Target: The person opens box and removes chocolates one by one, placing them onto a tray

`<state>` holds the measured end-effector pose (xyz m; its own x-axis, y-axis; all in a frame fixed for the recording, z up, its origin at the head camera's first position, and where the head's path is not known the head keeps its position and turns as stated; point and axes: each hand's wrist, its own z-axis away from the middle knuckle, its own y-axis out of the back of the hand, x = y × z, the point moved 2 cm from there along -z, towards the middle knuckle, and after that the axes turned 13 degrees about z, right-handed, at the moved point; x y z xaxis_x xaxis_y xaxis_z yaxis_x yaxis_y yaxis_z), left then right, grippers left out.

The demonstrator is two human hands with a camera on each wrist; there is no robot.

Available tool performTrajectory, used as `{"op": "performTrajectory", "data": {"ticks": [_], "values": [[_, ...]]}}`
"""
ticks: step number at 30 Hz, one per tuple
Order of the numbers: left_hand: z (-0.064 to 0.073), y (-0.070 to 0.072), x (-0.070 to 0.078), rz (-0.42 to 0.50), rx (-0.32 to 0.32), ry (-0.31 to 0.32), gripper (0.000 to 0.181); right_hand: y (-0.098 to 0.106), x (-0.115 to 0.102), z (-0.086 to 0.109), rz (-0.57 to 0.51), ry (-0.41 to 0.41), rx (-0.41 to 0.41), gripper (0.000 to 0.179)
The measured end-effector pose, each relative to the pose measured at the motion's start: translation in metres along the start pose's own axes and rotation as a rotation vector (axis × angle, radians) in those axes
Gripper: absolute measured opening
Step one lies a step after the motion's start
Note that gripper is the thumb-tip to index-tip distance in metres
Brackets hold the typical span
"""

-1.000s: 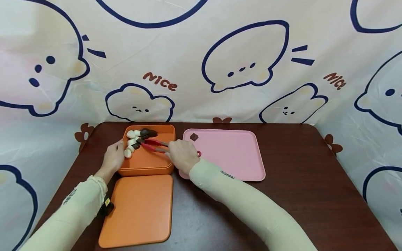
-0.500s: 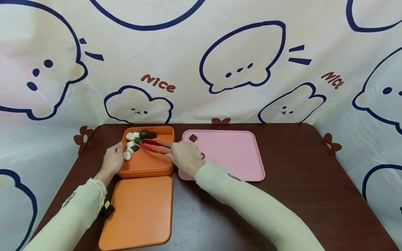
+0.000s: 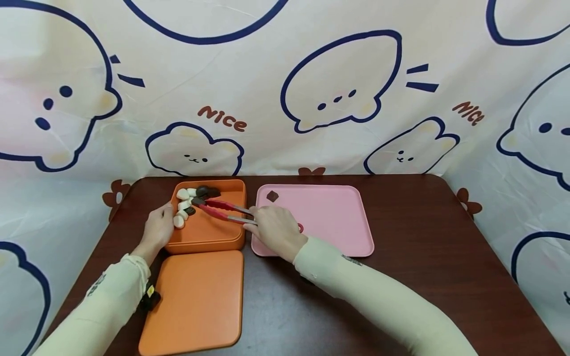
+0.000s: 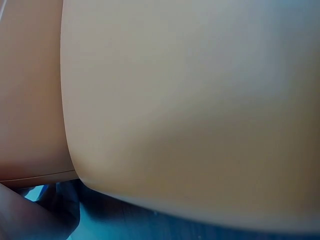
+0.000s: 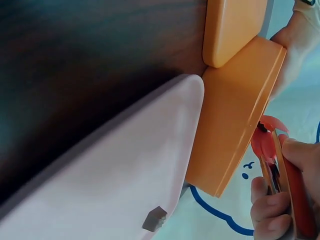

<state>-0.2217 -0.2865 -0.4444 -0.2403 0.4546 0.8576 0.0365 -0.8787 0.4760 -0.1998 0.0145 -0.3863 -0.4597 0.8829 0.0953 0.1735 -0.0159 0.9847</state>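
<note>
My left hand (image 3: 158,228) holds the left wall of an open orange box (image 3: 222,232), thumb at the rim. Inside, along its left side, lie several white round pieces (image 3: 179,221) and dark pieces (image 3: 203,191), one of them under the tongs' tips. With my right hand (image 3: 278,227) I grip red-and-metal tongs (image 3: 218,213) from the right. Their tips reach over the pieces, and a dark bit (image 5: 262,127) shows between the red ends in the right wrist view. Whether the tongs clamp it I cannot tell. Mostly orange surface fills the left wrist view.
A pink tray (image 3: 325,222) stands right of the box, partly under my right hand, with one dark brown chunk (image 3: 272,196) near its far left corner. In front of the box lies a flat orange lid (image 3: 196,301). Behind the dark wooden table (image 3: 423,237) hangs a patterned cloth.
My right hand and the handle end of the tongs have moved right and slightly toward me, while the tips stay over the pieces. My left hand stays on the box.
</note>
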Motion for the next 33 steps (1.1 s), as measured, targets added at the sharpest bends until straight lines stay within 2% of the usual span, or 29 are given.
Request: {"op": "performTrajectory", "data": {"ticks": [11, 19, 25, 33], "values": [[0.0, 0.0, 0.0, 0.012, -0.008, -0.006, 0.066, 0.003, 0.022, 0.026, -0.057, -0.015, 0.091, 0.03], [0.0, -0.002, 0.0, 0.02, -0.011, -0.001, 0.067, 0.005, 0.043, 0.039, -0.065, -0.019, 0.118, 0.027], [0.0, -0.001, 0.002, 0.018, -0.008, 0.001, 0.066, 0.003, 0.061, 0.053, -0.09, -0.052, 0.133, 0.022], [-0.001, -0.002, 0.002, 0.017, -0.005, 0.012, 0.067, -0.003, 0.085, 0.07, -0.103, -0.096, 0.119, 0.026]]}}
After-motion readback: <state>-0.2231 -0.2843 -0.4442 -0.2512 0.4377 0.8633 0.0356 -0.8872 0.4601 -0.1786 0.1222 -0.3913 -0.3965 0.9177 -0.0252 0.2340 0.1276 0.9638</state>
